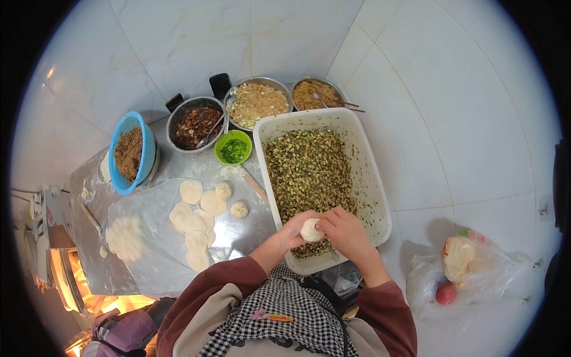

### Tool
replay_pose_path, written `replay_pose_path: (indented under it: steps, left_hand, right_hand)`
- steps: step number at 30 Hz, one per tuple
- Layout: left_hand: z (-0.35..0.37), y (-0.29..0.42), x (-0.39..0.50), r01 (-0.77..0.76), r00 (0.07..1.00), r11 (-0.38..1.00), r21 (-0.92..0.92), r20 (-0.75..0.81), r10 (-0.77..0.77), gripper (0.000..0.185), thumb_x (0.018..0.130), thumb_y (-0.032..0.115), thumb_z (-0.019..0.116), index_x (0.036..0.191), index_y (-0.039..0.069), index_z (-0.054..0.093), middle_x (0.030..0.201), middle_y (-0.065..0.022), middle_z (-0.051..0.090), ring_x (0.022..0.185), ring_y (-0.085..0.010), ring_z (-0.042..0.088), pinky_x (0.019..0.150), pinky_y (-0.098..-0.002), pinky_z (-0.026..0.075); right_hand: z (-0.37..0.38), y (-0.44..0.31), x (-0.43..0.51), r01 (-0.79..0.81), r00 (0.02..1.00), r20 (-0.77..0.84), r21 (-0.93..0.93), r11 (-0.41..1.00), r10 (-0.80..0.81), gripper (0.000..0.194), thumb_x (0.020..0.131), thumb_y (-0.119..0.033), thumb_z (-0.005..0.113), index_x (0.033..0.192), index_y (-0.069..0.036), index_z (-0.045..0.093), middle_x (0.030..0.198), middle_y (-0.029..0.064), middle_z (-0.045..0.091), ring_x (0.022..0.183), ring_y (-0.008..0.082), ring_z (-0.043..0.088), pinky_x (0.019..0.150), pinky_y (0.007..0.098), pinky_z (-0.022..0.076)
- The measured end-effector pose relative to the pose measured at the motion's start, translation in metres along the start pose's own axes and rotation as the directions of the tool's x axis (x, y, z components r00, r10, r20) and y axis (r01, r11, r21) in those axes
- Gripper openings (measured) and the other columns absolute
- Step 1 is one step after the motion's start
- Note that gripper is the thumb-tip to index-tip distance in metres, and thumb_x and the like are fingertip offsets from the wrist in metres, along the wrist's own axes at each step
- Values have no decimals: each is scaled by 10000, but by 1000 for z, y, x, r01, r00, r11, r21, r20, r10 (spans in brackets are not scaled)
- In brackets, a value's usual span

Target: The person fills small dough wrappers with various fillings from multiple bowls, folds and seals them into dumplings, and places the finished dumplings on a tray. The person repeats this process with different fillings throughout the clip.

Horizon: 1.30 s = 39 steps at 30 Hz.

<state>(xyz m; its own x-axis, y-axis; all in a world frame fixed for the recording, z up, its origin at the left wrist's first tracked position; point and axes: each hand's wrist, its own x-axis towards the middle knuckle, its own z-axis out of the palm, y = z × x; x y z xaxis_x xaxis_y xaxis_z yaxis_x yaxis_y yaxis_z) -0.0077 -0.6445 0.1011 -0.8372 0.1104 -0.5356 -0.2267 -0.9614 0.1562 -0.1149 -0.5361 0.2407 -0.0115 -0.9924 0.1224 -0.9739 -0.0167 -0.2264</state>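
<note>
Over the near end of a large white plastic tub (379, 201), a round, pleated dough bun (311, 230) rests in my left hand (295, 227). My right hand (341, 227) has its fingertips pinched on the bun's gathered edge. Chopped green-and-tan filling (308, 169) fills much of the tub, and a metal spoon (332, 252) lies at its near edge, partly hidden by my right hand. To the left, flat dough rounds (192, 192) overlap on the metal table (250, 227), beside two pleated buns (239, 209). A wooden rolling pin (255, 185) lies partly against the tub.
Behind stand metal bowls of filling (195, 125), a green bowl of chopped greens (233, 148) and a blue basin (132, 154). Dough pieces (125, 238) lie under plastic film at left. Plastic bags (464, 263) hang on the right wall. Another person's clothing (127, 332) shows at lower left.
</note>
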Motion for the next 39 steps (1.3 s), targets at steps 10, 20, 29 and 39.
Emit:
replay_pose_path:
  steps: [10, 20, 29, 39]
  left_hand:
    - [25, 34, -39, -243, 933, 919, 310, 334, 134, 457, 1054, 434, 338, 1229, 57, 530, 1008, -119, 666, 749, -213, 695, 587, -347, 618]
    - [16, 41, -31, -94, 989, 899, 428, 146, 34, 608, 1033, 548, 339, 1137, 7, 597, 918, -156, 696, 618, -196, 677, 489, -272, 564]
    - [-3, 28, -49, -138, 977, 956, 259, 195, 88, 626, 1023, 569, 342, 1091, 11, 617, 863, -165, 702, 616, -209, 674, 514, -297, 555]
    - [-37, 12, -77, -288, 938, 798, -529, 9, 345, 346, 1027, 383, 453, 1023, 85, 628, 991, -82, 670, 919, -219, 653, 819, -364, 556]
  right_hand:
    - [-28, -2, 2, -52, 995, -92, -69, 996, 45, 182, 727, -97, 696, 896, -80, 631, 918, 17, 609, 869, 204, 590, 673, 316, 508]
    - [-18, -9, 12, 24, 1000, -1, -133, 991, -24, 153, 702, -112, 674, 830, -89, 593, 832, 24, 534, 834, 193, 565, 614, 295, 507]
    - [-12, -18, 25, 79, 995, -60, -58, 995, -82, 133, 764, -136, 685, 838, -83, 589, 858, 23, 547, 822, 187, 565, 587, 291, 500]
    - [63, -72, 60, 61, 950, -311, 250, 966, 20, 259, 786, -157, 725, 1026, -77, 671, 1037, 43, 658, 966, 261, 608, 721, 345, 525]
